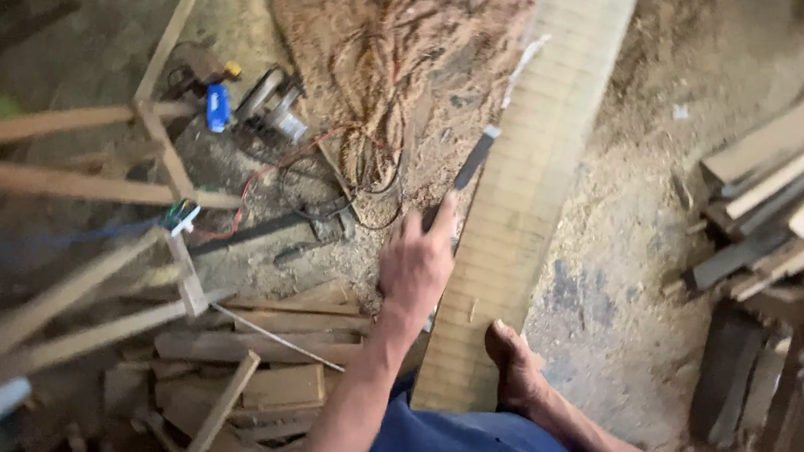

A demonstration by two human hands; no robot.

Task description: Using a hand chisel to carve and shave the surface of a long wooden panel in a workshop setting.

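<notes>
My left hand [415,268] reaches forward from the lower middle and is shut on a dark, flat, narrow tool [474,159]. The tool's tip rests at the left edge of a long pale plank [529,168]. The plank runs from the bottom middle up to the top right and carries many evenly spaced cross lines. A bare foot [516,366] presses on the plank's near end, just right of my hand. Blue shorts [445,440] show at the bottom edge. My right hand is out of sight.
A power tool [273,106] with a blue part [217,108] and tangled cables [364,156] lies on the sawdust-covered floor at upper left. A wooden frame [164,159] stands at the left. Wood offcuts pile at lower left [273,346] and at the right [766,204].
</notes>
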